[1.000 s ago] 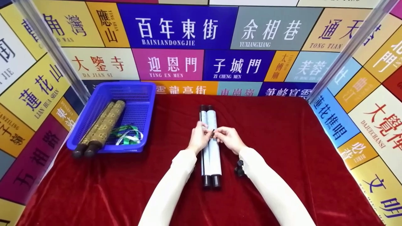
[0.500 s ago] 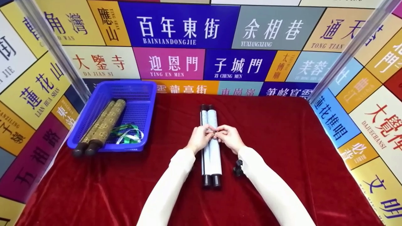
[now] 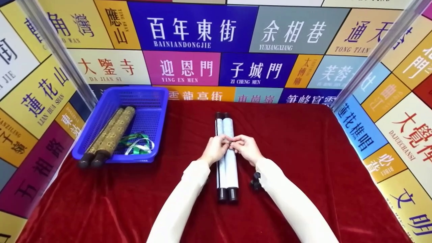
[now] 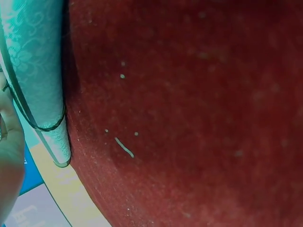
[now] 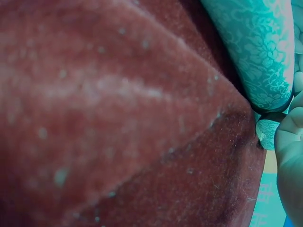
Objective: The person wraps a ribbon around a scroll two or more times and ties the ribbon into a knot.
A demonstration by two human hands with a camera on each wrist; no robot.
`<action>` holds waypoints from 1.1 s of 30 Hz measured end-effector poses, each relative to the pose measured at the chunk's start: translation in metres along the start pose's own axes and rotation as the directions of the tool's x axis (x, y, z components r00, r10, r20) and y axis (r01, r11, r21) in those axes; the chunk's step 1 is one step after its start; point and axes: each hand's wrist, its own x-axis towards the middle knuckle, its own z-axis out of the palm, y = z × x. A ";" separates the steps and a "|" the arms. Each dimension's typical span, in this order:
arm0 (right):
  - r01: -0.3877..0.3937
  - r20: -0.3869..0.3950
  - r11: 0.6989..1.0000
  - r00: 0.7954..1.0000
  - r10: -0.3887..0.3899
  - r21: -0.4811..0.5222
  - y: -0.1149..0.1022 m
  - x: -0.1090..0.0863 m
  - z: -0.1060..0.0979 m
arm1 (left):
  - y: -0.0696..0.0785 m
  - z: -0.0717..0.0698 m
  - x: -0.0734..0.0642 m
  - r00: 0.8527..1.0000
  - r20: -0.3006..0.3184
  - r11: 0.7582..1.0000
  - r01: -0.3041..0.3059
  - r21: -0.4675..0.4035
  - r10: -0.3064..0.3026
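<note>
A hanging scroll, rolled on two rods with pale blue patterned backing and black end knobs, lies lengthwise in front of me. A thin dark cord loops round the roll in the left wrist view and runs to the fingers. Over the roll's middle my left hand pinches the cord with curled thumb and fingers. My right hand pinches it from the other side, fingertips almost meeting the left ones. The cord between the fingertips is hidden in the head view. The right wrist view shows a dark band beside the fingers.
A blue plastic basket stands at the left, with two brown-gold patterned rolls leaning over its front rim. Green and white ribbons lie inside it. Red velvet cloth covers the table; printed panels rise behind and at the sides.
Over the second, my left fingers shifted up and right to meet the right fingertips, covering the dark cord that showed between them. In the last half second the hands have barely moved.
</note>
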 end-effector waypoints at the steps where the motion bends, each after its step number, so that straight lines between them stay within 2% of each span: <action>1: -0.001 -0.002 1.000 1.000 0.001 -0.002 0.000 0.000 0.000 | 0.000 0.000 0.000 1.000 0.003 1.000 0.004 -0.003 -0.004; 11: -0.006 -0.005 1.000 1.000 0.006 -0.009 0.002 0.000 0.001 | -0.002 0.000 -0.004 0.996 -0.038 0.997 0.075 -0.008 -0.075; 16: -0.008 -0.009 1.000 1.000 0.008 0.001 0.003 0.001 0.000 | -0.001 0.001 -0.006 0.998 -0.039 0.999 0.052 0.015 -0.052; 21: 0.010 0.032 1.000 0.999 -0.010 0.016 0.003 0.000 -0.002 | -0.002 0.003 -0.005 0.995 -0.077 0.997 0.071 0.038 -0.068; 24: 0.061 0.071 0.998 0.996 -0.059 -0.026 0.003 -0.001 -0.004 | -0.002 0.004 -0.005 0.995 -0.081 0.996 0.070 0.055 -0.065; 27: 0.132 0.094 0.983 0.988 -0.121 -0.125 0.003 -0.002 -0.006 | -0.002 0.004 -0.006 0.997 -0.068 0.996 0.034 0.077 -0.029; 30: 0.197 0.087 0.950 0.980 -0.181 -0.242 0.001 -0.003 -0.008 | -0.002 0.004 -0.007 0.998 -0.062 0.996 -0.006 0.090 0.012; 33: 0.254 0.075 0.904 0.967 -0.243 -0.344 0.001 -0.003 -0.008 | -0.002 0.003 -0.008 0.997 -0.061 0.994 -0.036 0.102 0.042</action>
